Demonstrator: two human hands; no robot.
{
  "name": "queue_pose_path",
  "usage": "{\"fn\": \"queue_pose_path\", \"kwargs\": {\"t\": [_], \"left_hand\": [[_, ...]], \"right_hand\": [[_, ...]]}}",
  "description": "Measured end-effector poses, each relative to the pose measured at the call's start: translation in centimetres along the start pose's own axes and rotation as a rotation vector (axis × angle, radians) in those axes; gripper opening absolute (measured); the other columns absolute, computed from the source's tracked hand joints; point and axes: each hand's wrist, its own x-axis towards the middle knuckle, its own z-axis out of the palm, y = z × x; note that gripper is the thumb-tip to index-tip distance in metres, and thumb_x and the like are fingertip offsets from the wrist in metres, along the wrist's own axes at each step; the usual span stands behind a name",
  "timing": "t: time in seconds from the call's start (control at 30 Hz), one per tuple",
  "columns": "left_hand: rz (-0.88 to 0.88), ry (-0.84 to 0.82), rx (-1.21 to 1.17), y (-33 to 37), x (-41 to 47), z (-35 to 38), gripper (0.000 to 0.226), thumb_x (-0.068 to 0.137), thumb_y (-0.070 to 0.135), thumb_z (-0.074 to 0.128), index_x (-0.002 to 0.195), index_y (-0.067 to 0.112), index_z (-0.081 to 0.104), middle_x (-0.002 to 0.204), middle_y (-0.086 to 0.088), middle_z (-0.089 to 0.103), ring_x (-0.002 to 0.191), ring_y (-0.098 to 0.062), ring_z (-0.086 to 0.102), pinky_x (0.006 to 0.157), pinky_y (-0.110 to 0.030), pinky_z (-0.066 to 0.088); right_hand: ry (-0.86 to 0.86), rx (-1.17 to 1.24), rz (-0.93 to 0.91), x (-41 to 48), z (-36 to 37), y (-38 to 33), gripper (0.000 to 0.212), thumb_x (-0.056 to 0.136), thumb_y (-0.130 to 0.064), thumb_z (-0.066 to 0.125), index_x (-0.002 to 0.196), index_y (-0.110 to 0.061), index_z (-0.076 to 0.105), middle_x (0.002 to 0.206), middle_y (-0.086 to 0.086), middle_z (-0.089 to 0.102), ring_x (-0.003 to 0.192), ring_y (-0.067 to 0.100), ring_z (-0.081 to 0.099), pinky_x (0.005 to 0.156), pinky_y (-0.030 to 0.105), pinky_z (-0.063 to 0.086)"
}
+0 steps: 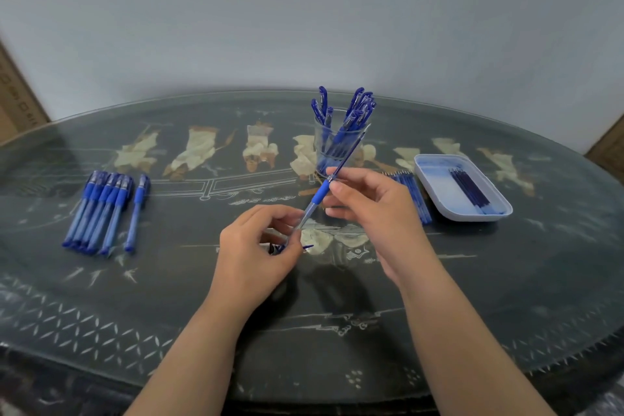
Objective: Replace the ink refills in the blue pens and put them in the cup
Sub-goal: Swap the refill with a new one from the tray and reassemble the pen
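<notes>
Blue pen (320,194) slants from lower left to upper right (toward the cup (320,159)); left hand (256,246) pinches its barrel, right hand (374,209) its upper end.

Surface (506,280): dark greenish black, inlaid with cream and tan figures, thin white line drawings, and a white diamond lattice along the near border. Row of pens (98,209), left: translucent blue barrels, with solid, darker blue grips and end plugs. Held pen (319,194): clear barrel, royal blue grip, dark blue refill showing at its upper end. Cup (332,149): colourless and see-through, filled with blue-capped pens. Tray (435,186): white with a pale blue tinge, holding dark navy refills (469,187). Loose refills (413,196) beside the tray: blue. Wall (304,10): plain pale grey.
</notes>
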Motion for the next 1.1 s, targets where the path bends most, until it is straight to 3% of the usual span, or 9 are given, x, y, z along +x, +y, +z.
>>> {"fn": "queue_pose_path", "kwargs": {"t": [0.17,0.3,0.43,0.57,0.67,0.77,0.83,0.97,1.1], "left_hand": [[-0.142,0.091,-0.072,0.0,0.2,-0.2,0.03,0.076,-0.007,0.073,0.095,0.016,0.073,0.086,0.007,0.071,0.075,-0.008,0.067,0.072,-0.014,0.053],[-0.364,0.298,-0.265,-0.6,0.6,-0.9,0.023,0.083,0.002,0.07,0.096,0.021,0.071,0.088,0.005,0.071,0.082,-0.018,0.069,0.077,-0.029,0.058],[-0.45,0.42,-0.366,-0.8,0.8,-1.3,0.022,0.087,0.003,0.068,0.096,0.023,0.068,0.092,0.003,0.07,0.089,-0.027,0.068,0.066,-0.018,0.053],[-0.441,0.401,-0.321,-0.9,0.8,-1.3,0.023,0.086,0.005,0.068,0.096,0.025,0.069,0.09,0.006,0.07,0.086,-0.026,0.068,0.079,-0.04,0.058],[-0.427,0.375,-0.3,-0.8,0.7,-1.4,0.022,0.085,0.005,0.069,0.097,0.024,0.068,0.091,0.006,0.07,0.086,-0.025,0.068,0.082,-0.043,0.058],[-0.412,0.335,-0.295,-0.8,0.6,-1.2,0.022,0.085,0.003,0.068,0.097,0.021,0.068,0.091,0.005,0.07,0.085,-0.02,0.068,0.082,-0.043,0.058],[-0.392,0.283,-0.295,-0.8,0.5,-1.0,0.022,0.085,0.001,0.068,0.096,0.02,0.069,0.09,0.005,0.071,0.084,-0.015,0.068,0.081,-0.041,0.058],[-0.261,0.106,-0.195,-0.7,0.3,-0.4,0.028,0.085,-0.002,0.067,0.097,0.023,0.069,0.088,0.011,0.071,0.083,-0.006,0.066,0.078,-0.021,0.054],[-0.129,0.013,-0.06,-0.8,0.1,0.0,0.033,0.085,-0.006,0.067,0.101,0.023,0.069,0.093,0.012,0.07,0.085,-0.003,0.066,0.078,-0.008,0.047]], "right_hand": [[-0.004,-0.082,-0.015,0.1,-0.1,0.5,0.02,0.092,-0.009,0.065,0.104,-0.024,0.073,0.091,0.004,0.074,0.082,0.016,0.07,0.074,0.027,0.059],[-0.058,-0.619,-0.149,0.2,0.5,2.3,0.018,0.088,-0.024,0.07,0.103,-0.034,0.07,0.092,-0.012,0.062,0.083,-0.001,0.054,0.076,0.012,0.043],[-0.188,-0.927,-0.327,-0.2,2.6,4.7,0.028,0.084,-0.041,0.072,0.112,-0.039,0.069,0.104,-0.013,0.044,0.106,0.01,0.036,0.094,0.021,0.03],[-0.187,-1.036,-0.463,-0.4,3.9,6.4,0.023,0.082,-0.041,0.073,0.104,-0.033,0.072,0.112,-0.005,0.047,0.108,0.02,0.038,0.097,0.034,0.037],[-0.15,-1.056,-0.493,-0.3,4.3,7.1,0.014,0.081,-0.033,0.076,0.093,-0.028,0.073,0.106,-0.003,0.051,0.103,0.022,0.042,0.092,0.038,0.044],[-0.104,-0.897,-0.496,-0.1,4.2,6.4,0.009,0.082,-0.028,0.076,0.089,-0.026,0.073,0.098,-0.007,0.051,0.1,0.017,0.045,0.09,0.027,0.041],[-0.03,-0.68,-0.384,0.0,3.6,4.5,0.005,0.084,-0.027,0.074,0.09,-0.026,0.073,0.096,-0.01,0.057,0.095,0.01,0.051,0.088,0.019,0.042],[0.09,-0.188,-0.14,0.1,1.1,0.3,0.009,0.087,-0.022,0.07,0.095,-0.026,0.072,0.09,-0.007,0.073,0.086,0.005,0.068,0.08,0.023,0.055],[0.102,0.048,-0.14,-0.2,-0.5,-1.7,0.008,0.089,-0.013,0.067,0.094,-0.018,0.071,0.088,0.003,0.076,0.086,0.02,0.073,0.079,0.03,0.06]]}}
